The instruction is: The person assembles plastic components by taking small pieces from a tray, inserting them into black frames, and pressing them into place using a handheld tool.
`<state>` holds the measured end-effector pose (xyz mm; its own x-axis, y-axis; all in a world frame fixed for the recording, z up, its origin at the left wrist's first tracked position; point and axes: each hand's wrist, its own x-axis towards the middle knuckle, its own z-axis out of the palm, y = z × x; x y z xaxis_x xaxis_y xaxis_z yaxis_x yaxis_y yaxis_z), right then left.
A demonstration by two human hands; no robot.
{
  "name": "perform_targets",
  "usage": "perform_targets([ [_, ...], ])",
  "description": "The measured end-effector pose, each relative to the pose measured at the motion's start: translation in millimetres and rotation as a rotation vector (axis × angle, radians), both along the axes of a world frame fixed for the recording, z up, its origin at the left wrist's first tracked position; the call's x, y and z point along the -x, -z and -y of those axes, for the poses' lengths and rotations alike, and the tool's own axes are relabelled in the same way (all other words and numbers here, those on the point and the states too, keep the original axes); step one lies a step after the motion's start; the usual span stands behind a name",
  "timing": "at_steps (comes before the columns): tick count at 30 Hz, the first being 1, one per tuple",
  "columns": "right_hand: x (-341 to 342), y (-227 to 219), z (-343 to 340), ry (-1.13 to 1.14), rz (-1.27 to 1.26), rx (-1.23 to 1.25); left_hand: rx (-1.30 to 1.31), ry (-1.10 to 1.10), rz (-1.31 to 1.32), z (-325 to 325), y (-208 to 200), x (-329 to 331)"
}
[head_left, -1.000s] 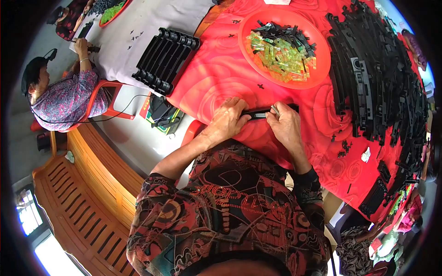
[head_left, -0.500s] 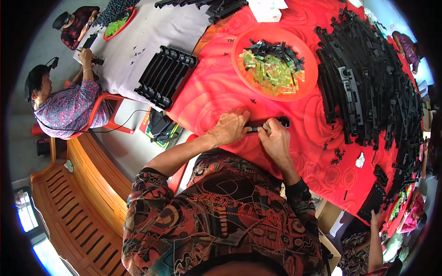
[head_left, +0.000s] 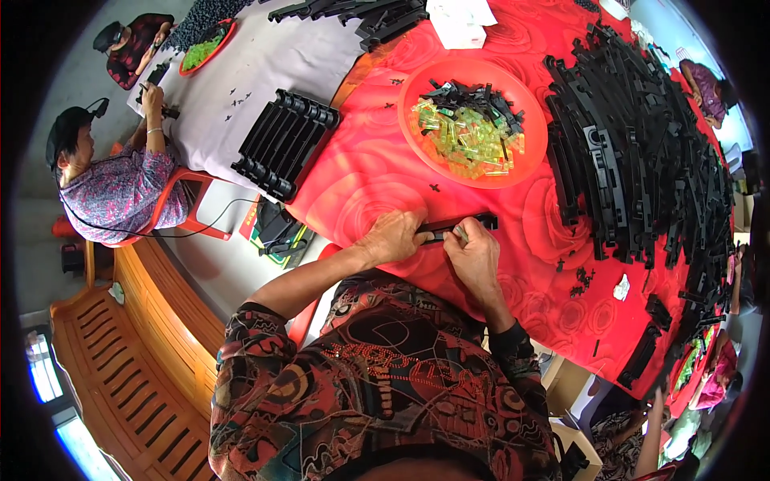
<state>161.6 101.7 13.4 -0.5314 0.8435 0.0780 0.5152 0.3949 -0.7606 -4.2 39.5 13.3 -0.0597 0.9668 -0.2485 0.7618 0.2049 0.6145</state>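
Observation:
Close to the red table's near edge, a long black plastic strip part (head_left: 486,221) lies slightly slanted under my hands. My left hand (head_left: 393,238) is closed on its left end, thumb along the strip. With bent fingers, my right hand (head_left: 475,255) pinches a small greyish thing (head_left: 460,233) against the middle of the strip; its kind is mostly hidden by the fingers. Beyond my hands stands a round red basin (head_left: 407,136) with yellow-green clear pieces (head_left: 465,136) and small black parts (head_left: 481,98) in it.
A large heap of black strips (head_left: 634,152) covers the table's right side. Black strips stand in a row (head_left: 285,144) at the left on a pale cloth. Tiny black bits (head_left: 582,282) and a crumpled white scrap (head_left: 622,287) lie to the right. Co-workers (head_left: 120,196) sit at left.
The strip has turned a little, its right end now angled farther away and its face narrower to see. Both hands stay on it. The whole view has shifted slightly.

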Motion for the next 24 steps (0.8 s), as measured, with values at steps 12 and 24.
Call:
perform_targets([
  [12,0.4,0.1,8.0,0.027,0.009,-0.026,0.056,0.01,0.017,-2.7,-7.4,-1.0],
  [24,3.9,5.1,3.6,0.031,0.076,-0.086,0.015,-0.006,0.003,-3.3,-4.8,-1.2],
])
